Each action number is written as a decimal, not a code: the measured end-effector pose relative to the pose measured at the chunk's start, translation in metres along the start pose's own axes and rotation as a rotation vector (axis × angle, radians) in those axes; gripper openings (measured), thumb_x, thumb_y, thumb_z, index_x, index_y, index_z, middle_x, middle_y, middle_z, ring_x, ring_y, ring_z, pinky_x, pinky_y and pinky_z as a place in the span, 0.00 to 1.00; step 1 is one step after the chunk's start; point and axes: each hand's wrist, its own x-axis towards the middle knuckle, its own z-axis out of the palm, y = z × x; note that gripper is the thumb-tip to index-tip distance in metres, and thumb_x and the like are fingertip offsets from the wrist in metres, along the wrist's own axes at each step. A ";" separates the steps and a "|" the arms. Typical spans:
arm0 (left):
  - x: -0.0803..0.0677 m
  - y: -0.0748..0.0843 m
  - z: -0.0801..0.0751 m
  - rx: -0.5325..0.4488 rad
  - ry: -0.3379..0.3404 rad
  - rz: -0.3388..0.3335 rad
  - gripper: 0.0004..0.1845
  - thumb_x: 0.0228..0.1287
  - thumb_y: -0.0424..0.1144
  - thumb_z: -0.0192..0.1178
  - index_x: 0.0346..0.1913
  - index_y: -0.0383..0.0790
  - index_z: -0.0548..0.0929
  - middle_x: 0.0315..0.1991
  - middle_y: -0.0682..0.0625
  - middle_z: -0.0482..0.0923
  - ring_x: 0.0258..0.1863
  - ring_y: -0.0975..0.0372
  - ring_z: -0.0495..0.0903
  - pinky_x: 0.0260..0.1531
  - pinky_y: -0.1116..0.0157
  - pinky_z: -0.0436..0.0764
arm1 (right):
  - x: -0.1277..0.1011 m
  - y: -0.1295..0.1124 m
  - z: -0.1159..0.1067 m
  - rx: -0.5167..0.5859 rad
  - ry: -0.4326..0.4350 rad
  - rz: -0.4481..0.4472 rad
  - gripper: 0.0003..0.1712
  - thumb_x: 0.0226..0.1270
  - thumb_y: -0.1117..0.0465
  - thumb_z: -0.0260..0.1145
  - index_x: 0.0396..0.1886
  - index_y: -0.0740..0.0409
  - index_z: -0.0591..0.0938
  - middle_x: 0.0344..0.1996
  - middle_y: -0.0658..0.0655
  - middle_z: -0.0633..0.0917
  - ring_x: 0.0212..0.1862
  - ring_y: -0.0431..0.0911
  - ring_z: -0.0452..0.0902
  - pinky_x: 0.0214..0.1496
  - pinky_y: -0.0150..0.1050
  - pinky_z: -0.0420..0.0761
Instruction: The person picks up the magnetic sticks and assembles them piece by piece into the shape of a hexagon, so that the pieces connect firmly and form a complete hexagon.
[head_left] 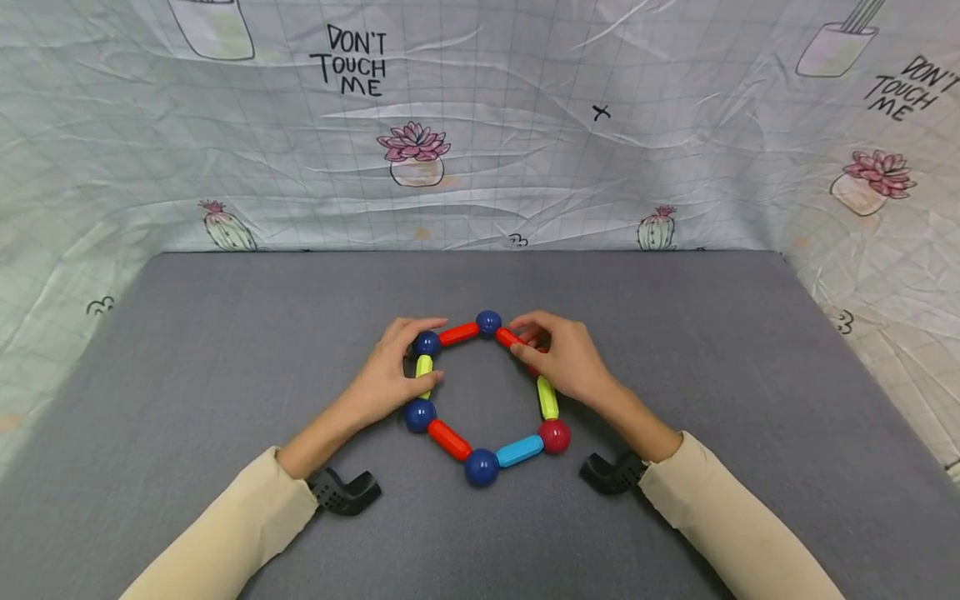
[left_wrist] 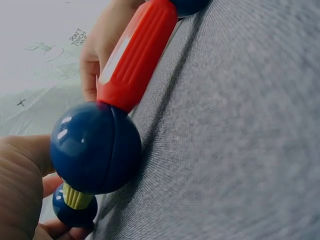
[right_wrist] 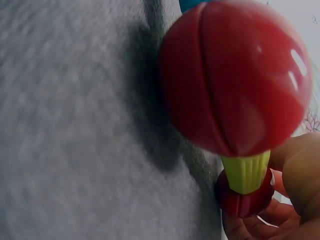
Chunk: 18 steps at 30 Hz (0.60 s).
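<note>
A closed ring of coloured rods and balls [head_left: 481, 467] lies flat on the grey mat [head_left: 225, 350]. My left hand [head_left: 433, 350] grips its left side, thumb on the yellow rod [head_left: 423, 371] and fingers over a blue ball [head_left: 427, 342]. My right hand [head_left: 517, 336] pinches the upper right red rod [head_left: 508, 337] and hides the joint below it. The left wrist view shows a blue ball [left_wrist: 95, 147] joined to a red rod [left_wrist: 137, 55] and a yellow rod [left_wrist: 76, 197]. In the right wrist view a red ball [right_wrist: 235, 75] and yellow-green rod [right_wrist: 245, 172] lead to a red ball [right_wrist: 245, 202] among my fingers.
A wrinkled cloth printed with cacti and words [head_left: 352, 62] walls in the mat at the back and both sides. Black wrist mounts [head_left: 345, 492] [head_left: 611, 473] sit by my sleeves. Bare grey mat surrounds the ring.
</note>
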 end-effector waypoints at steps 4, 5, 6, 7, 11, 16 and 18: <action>0.000 0.003 0.000 0.044 -0.007 -0.021 0.35 0.54 0.34 0.68 0.67 0.43 0.69 0.58 0.44 0.67 0.54 0.53 0.67 0.53 0.49 0.65 | -0.002 0.000 -0.002 -0.016 -0.020 -0.020 0.14 0.62 0.64 0.70 0.48 0.58 0.82 0.31 0.52 0.83 0.31 0.43 0.77 0.27 0.36 0.76; 0.000 0.004 -0.001 0.053 -0.005 -0.023 0.35 0.54 0.34 0.68 0.67 0.42 0.69 0.58 0.43 0.67 0.54 0.52 0.67 0.53 0.49 0.65 | -0.003 0.000 -0.003 -0.020 -0.021 -0.030 0.15 0.62 0.64 0.70 0.48 0.58 0.82 0.30 0.51 0.83 0.30 0.43 0.76 0.27 0.36 0.75; 0.000 0.005 -0.002 0.062 0.001 -0.025 0.35 0.54 0.34 0.68 0.67 0.42 0.69 0.58 0.43 0.68 0.54 0.52 0.67 0.52 0.49 0.65 | -0.004 0.000 -0.003 -0.028 -0.021 -0.040 0.15 0.61 0.64 0.70 0.48 0.59 0.82 0.30 0.51 0.82 0.29 0.43 0.75 0.26 0.36 0.74; 0.000 0.006 -0.002 0.072 0.009 -0.025 0.35 0.54 0.34 0.69 0.66 0.41 0.69 0.57 0.42 0.69 0.53 0.51 0.68 0.52 0.49 0.66 | -0.005 0.000 -0.004 -0.036 -0.021 -0.045 0.15 0.61 0.65 0.70 0.48 0.59 0.82 0.29 0.51 0.82 0.29 0.43 0.74 0.26 0.36 0.74; 0.000 0.013 -0.004 0.130 0.064 -0.026 0.33 0.54 0.34 0.71 0.64 0.37 0.72 0.53 0.41 0.72 0.50 0.50 0.70 0.51 0.49 0.66 | -0.012 -0.003 -0.006 -0.083 -0.016 -0.057 0.16 0.61 0.64 0.69 0.50 0.59 0.81 0.28 0.51 0.80 0.27 0.42 0.72 0.24 0.36 0.73; -0.008 0.030 -0.006 0.321 0.078 -0.088 0.29 0.54 0.38 0.71 0.58 0.34 0.73 0.46 0.40 0.75 0.43 0.50 0.73 0.42 0.52 0.72 | -0.027 -0.008 -0.007 -0.136 -0.017 -0.038 0.19 0.64 0.58 0.68 0.53 0.59 0.79 0.29 0.51 0.80 0.26 0.40 0.72 0.24 0.35 0.73; -0.015 0.038 -0.006 0.398 0.055 -0.136 0.28 0.54 0.41 0.71 0.56 0.34 0.73 0.45 0.41 0.75 0.40 0.51 0.74 0.36 0.55 0.75 | -0.035 -0.010 -0.007 -0.145 -0.027 -0.029 0.22 0.64 0.55 0.69 0.55 0.58 0.78 0.31 0.51 0.80 0.27 0.40 0.73 0.25 0.35 0.74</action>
